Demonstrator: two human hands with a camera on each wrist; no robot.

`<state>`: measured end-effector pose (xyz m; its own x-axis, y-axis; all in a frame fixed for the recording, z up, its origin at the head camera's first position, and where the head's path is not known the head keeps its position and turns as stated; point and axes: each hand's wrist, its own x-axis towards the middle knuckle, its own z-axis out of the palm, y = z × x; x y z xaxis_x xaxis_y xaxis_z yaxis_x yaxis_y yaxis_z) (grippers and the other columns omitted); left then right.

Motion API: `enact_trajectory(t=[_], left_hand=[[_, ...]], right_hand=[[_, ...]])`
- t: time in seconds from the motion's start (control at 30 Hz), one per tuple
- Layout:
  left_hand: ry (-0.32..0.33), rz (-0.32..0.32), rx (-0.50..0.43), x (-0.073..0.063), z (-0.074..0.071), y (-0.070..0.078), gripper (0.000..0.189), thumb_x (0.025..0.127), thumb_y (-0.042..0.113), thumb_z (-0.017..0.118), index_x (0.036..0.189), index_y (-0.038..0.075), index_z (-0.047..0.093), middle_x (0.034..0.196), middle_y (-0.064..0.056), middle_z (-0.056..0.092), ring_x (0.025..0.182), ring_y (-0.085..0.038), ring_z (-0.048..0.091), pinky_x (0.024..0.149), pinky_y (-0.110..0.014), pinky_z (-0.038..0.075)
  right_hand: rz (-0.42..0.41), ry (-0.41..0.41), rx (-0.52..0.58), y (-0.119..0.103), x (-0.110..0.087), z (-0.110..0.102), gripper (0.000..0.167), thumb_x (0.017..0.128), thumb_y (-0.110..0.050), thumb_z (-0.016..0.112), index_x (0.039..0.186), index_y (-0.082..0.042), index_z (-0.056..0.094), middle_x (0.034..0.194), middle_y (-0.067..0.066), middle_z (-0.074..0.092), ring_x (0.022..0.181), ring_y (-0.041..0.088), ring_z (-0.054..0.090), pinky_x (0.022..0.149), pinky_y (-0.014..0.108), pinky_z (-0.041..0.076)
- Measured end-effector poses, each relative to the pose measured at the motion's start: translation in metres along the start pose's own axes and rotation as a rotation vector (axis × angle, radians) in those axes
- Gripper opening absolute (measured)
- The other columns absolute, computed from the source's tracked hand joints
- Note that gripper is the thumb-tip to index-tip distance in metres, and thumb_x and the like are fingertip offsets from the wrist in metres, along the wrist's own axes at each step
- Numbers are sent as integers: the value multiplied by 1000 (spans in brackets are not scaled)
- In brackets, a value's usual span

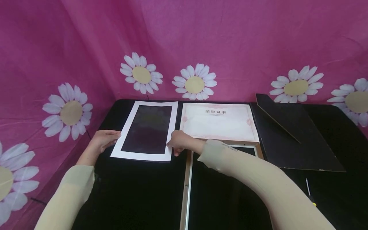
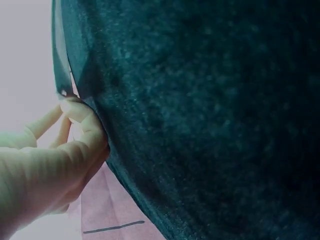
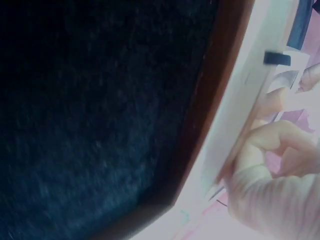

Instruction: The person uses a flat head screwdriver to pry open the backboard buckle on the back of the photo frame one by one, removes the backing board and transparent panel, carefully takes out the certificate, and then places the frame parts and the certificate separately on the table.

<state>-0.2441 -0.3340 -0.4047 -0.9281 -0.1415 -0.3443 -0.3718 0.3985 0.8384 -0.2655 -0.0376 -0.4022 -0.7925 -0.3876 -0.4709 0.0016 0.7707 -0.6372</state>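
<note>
A white picture mat (image 1: 146, 156) with a dark rectangular window lies at the left of the black table, slightly tilted in the head view. My left hand (image 1: 104, 140) pinches its left edge between thumb and fingers; the left wrist view shows the fingertips meeting on a thin edge. At the mat's lower right edge, my right hand (image 1: 179, 142) pinches the border with curled fingers. Under the right forearm lies a wooden picture frame (image 1: 186, 191), partly covered by the sleeve. The right wrist view shows the frame's side with a small dark tab (image 3: 277, 58) beside the hand.
A certificate sheet (image 1: 219, 124) lies behind the right forearm, overlapping the frame's far end. To the right is a black backing board (image 1: 313, 150) with its stand leg (image 1: 277, 119) raised. A slim tool (image 1: 308, 187) with a yellow part lies nearer. A pink flowered cloth hangs behind.
</note>
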Motion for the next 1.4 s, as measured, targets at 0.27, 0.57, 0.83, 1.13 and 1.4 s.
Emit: enact_trajectory(t=[0.27, 0.57, 0.83, 1.13, 1.4], left_hand=[[83, 15, 77, 2, 11, -2, 43, 95, 9, 60, 130, -15, 52, 75, 14, 63, 64, 6, 55, 62, -10, 52], [217, 88, 282, 1, 22, -1, 32, 94, 12, 64, 119, -8, 65, 115, -28, 67, 67, 1, 62, 74, -25, 60], [284, 149, 386, -2, 26, 1, 29, 92, 11, 64, 114, -7, 68, 114, -28, 68, 87, -28, 74, 75, -34, 60], [282, 139, 407, 1, 28, 2, 27, 93, 10, 63, 113, -7, 68, 111, -29, 68, 91, -35, 72, 80, -40, 59], [355, 171, 375, 2, 28, 5, 33, 97, 15, 57, 120, -7, 64, 115, -29, 67, 91, -37, 72, 70, -29, 59]], right_hand=[[-46, 22, -245, 1, -2, -1, 28, 99, -18, 56, 76, -2, 56, 46, 3, 53, 39, 9, 53, 44, 17, 44], [-107, 77, -386, 3, -8, 2, 29, 99, -18, 54, 76, -2, 62, 47, 1, 50, 38, 8, 50, 50, 19, 44], [-118, 72, -350, 2, -13, 5, 25, 99, -17, 55, 82, 0, 63, 47, 2, 50, 38, 10, 51, 47, 19, 43], [-114, 78, -328, 3, -13, 5, 24, 99, -19, 56, 87, 1, 63, 47, 2, 51, 38, 10, 51, 50, 19, 45], [-222, 248, -375, 10, -33, -11, 31, 97, -26, 59, 78, -3, 66, 54, 4, 56, 44, 12, 52, 49, 22, 44]])
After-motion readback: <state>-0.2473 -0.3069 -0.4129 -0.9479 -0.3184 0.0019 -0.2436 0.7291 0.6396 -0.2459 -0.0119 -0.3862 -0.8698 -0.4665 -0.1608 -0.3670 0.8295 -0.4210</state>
